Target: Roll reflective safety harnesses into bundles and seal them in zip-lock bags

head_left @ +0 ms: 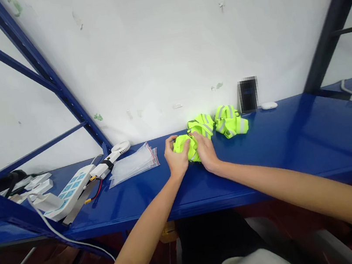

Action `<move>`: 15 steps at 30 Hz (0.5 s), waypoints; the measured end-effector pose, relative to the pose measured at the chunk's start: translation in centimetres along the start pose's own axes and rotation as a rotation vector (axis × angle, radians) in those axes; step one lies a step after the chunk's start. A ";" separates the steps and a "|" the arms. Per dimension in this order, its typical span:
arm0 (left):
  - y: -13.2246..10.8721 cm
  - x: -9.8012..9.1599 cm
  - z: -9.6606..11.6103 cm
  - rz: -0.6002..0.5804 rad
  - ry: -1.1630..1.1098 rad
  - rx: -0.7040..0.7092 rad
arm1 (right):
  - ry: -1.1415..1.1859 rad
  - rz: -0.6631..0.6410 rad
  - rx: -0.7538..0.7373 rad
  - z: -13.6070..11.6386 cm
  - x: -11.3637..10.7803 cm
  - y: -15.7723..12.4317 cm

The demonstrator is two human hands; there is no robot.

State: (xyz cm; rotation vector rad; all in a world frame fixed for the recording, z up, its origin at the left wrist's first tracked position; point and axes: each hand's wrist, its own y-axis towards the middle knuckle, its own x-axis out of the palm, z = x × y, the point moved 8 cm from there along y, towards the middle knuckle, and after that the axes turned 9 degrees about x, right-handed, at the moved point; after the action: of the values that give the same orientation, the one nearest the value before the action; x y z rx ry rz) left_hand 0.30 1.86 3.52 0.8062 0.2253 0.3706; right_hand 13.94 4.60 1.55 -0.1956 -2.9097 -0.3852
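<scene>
Both my hands grip a crumpled bundle of neon yellow reflective strap (pixel 192 152) above the front half of the blue table (pixel 284 151). My left hand (pixel 178 161) is closed round its left side, thumb across the front. Against the right side presses my right hand (pixel 205 150), fingers partly hidden by the bundle. Just behind lies a second yellow bundle with silver-grey stripes (pixel 206 122), close to my right fingers. Further right sits a third striped bundle (pixel 230 121), loosely folded with dark clips or edges showing.
Clear zip bags (pixel 136 164) lie left of my hands. Beyond them are a small white fan (pixel 120 147), a power strip (pixel 73 193) and a red-black cable (pixel 98 190). A dark phone-like object (pixel 248 96) leans on the wall beside a white case (pixel 269 105). Blue posts (pixel 52 80) frame the left.
</scene>
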 end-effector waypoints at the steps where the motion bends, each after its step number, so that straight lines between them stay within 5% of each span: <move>1: 0.0 -0.2 0.2 0.021 0.033 0.026 | -0.026 0.002 -0.027 -0.4 0.0 -0.1; 9: 0.2 0.1 -0.3 0.016 0.113 0.056 | -0.107 -0.033 -0.179 -1.6 0.0 1.2; 15: 1.9 -0.4 1.2 -0.308 0.411 0.324 | -0.159 -0.029 -0.159 -1.5 -1.0 2.9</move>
State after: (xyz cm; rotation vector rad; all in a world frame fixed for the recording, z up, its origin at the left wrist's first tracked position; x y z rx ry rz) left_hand -0.10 2.08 5.78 0.9907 0.7999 0.2056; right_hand 15.62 6.85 3.44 -0.2170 -3.0404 -0.6339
